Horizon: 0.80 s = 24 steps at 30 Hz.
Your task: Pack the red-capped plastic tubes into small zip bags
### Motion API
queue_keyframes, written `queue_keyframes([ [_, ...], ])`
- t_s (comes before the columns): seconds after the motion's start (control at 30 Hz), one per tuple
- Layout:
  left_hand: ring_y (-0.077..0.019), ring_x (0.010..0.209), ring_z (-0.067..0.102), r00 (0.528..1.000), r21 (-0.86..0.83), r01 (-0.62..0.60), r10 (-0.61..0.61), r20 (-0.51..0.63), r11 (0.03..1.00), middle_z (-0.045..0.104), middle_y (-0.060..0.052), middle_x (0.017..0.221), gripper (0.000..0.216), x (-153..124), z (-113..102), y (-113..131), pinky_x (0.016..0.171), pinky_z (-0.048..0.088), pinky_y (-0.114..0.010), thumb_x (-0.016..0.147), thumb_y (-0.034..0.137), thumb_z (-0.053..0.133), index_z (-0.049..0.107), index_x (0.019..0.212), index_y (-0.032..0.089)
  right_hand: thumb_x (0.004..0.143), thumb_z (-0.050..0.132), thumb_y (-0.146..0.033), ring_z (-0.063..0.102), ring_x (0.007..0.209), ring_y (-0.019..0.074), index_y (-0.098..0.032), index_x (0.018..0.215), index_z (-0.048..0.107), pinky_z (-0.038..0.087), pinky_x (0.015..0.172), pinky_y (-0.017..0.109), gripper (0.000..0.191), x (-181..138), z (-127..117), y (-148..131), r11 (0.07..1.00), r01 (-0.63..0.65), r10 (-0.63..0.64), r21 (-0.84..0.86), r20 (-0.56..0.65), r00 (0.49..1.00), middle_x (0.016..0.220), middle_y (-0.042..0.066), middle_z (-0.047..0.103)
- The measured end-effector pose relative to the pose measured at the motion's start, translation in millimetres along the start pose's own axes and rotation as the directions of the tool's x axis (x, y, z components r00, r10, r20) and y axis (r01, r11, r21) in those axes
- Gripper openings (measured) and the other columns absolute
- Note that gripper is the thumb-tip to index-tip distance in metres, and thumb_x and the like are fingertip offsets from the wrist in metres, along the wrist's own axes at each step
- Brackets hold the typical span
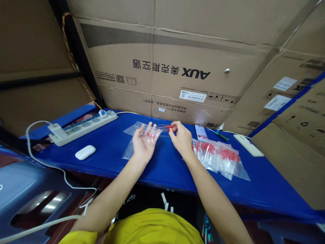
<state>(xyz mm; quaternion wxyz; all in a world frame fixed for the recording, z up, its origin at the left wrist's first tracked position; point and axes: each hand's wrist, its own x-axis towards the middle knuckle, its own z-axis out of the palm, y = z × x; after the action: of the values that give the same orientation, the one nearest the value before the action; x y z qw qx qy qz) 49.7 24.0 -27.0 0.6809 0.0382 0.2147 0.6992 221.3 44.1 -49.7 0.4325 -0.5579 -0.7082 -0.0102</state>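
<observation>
Left hand [143, 145] lies open under a plastic bag [133, 129]; right hand [181, 139] pinches its edge above the bench [109, 152].

Small packing station in a storeroom or workshop: a blue bench [114, 150] walled in by flattened shipping cartons [177, 44] printed AUX, with a power strip [83, 126], a screwdriver [219, 135] and a pile of clear bags of red parts [218, 157] on it

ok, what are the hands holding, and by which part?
One clear bag with red parts inside: left hand cradles its body on the palm, right hand pinches its red-striped top edge.
</observation>
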Motion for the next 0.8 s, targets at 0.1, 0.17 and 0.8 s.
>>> queue_keyframes([
  [0.1,-0.0252,0.111,0.077,1.0,-0.016,-0.003,0.003,-0.015,1.0,0.078,-0.008,0.115,0.01,2.8,0.0,3.4,0.107,0.061,-0.048,0.086,0.017,0.063,0.061,0.095,0.022,0.097,0.063,-0.013,0.071,0.106,0.0291,-0.023,0.126,0.071,0.051,0.087,0.036,0.031,5.1,-5.8,20.9,0.986,-0.002,0.034,-0.17,0.19,0.981,0.118,0.01,0.078],
  [0.17,-0.0251,0.111,0.076,1.0,-0.025,-0.01,0.01,-0.011,1.0,0.077,-0.008,0.113,0.012,3.8,-0.4,4.8,0.106,0.061,-0.047,0.085,0.017,0.064,0.062,0.096,0.022,0.096,0.065,-0.01,0.07,0.111,0.0314,-0.022,0.121,0.074,0.052,0.089,0.038,0.03,4.1,-3.1,31.8,0.972,-0.002,0.077,-0.234,0.31,0.948,0.123,0.013,0.077],
  [0.8,-0.0242,0.118,0.074,0.977,-0.128,-0.181,0.163,-0.14,0.975,0.074,-0.008,0.119,0.015,20.3,-4.4,40.9,0.106,0.061,-0.046,0.096,0.034,0.057,0.056,0.108,0.026,0.092,0.065,-0.03,0.07,0.069,0.0174,-0.022,0.096,0.072,0.057,0.07,0.03,0.011,5.9,-5.7,10.8,0.9,0.072,-0.128,0.429,0.102,0.987,0.084,0.002,0.077],
])
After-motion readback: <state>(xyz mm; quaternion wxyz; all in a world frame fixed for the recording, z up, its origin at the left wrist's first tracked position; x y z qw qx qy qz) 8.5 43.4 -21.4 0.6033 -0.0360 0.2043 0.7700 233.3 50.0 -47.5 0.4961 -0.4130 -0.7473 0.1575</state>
